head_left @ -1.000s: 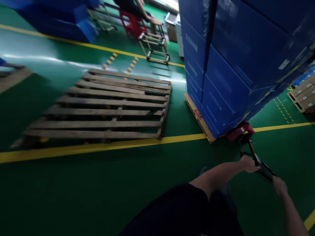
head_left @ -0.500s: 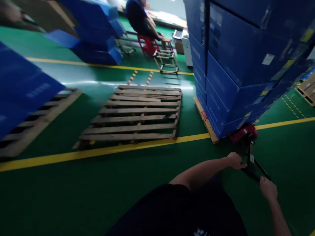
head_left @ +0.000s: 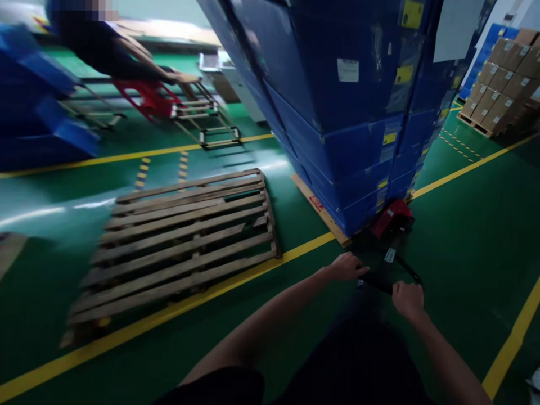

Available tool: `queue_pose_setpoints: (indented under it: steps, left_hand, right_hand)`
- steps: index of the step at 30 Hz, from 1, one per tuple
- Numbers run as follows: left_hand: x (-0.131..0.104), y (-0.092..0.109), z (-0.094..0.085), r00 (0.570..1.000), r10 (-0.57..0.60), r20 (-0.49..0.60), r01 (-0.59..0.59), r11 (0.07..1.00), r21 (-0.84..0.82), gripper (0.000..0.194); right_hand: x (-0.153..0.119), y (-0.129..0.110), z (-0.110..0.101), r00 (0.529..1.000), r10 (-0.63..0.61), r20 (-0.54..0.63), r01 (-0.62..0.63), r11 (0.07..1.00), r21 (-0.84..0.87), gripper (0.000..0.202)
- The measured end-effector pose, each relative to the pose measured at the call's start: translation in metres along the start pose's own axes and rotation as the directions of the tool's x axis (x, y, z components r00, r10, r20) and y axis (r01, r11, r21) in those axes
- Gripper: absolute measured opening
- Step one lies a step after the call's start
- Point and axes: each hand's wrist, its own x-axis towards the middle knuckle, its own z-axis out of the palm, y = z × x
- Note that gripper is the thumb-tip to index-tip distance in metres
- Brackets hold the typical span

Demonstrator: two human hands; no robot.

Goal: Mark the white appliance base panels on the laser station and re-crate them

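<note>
My left hand (head_left: pixel 346 266) is closed round the left end of a black pallet jack handle (head_left: pixel 379 281). At the handle's right end my right hand (head_left: pixel 408 298) grips it too. Beyond my hands sits the jack's red body (head_left: pixel 392 216), close against a tall stack of blue boxes (head_left: pixel 358 140). The boxes carry white and yellow labels and rest on a wooden pallet (head_left: pixel 320 211); its near corner lies by the yellow floor line. The jack's forks are hidden under the load.
Left of the load, a bare wooden pallet (head_left: pixel 181 242) lies behind the yellow line (head_left: pixel 228 281). A person (head_left: pixel 105 45) sits on a red stool (head_left: pixel 147 98) beside a pipe frame (head_left: pixel 211 121). Blue boxes (head_left: pixel 37 107) stand far left; brown cartons (head_left: pixel 502 79) are stacked far right.
My view has swung right, so the bare pallet and seated person appear further left. Both hands stay on the handle, which now appears nearer the picture's middle. More brown cartons show at right.
</note>
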Motion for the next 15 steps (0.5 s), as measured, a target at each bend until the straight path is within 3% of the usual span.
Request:
queue_pose_setpoints:
  steps: [7, 15]
  left_hand:
    - [-0.052, -0.022, -0.019, 1.0, -0.001, -0.011, 0.001, 1.0, -0.019, 0.055]
    - [-0.089, -0.061, -0.066, 0.996, 0.002, -0.092, -0.012, 0.994, -0.109, 0.049]
  right_hand:
    - [-0.031, -0.042, -0.001, 0.991, -0.122, 0.048, 0.126, 0.989, -0.077, 0.06]
    - [-0.044, -0.093, -0.042, 0.969, -0.188, 0.163, 0.196, 0.98, -0.034, 0.06]
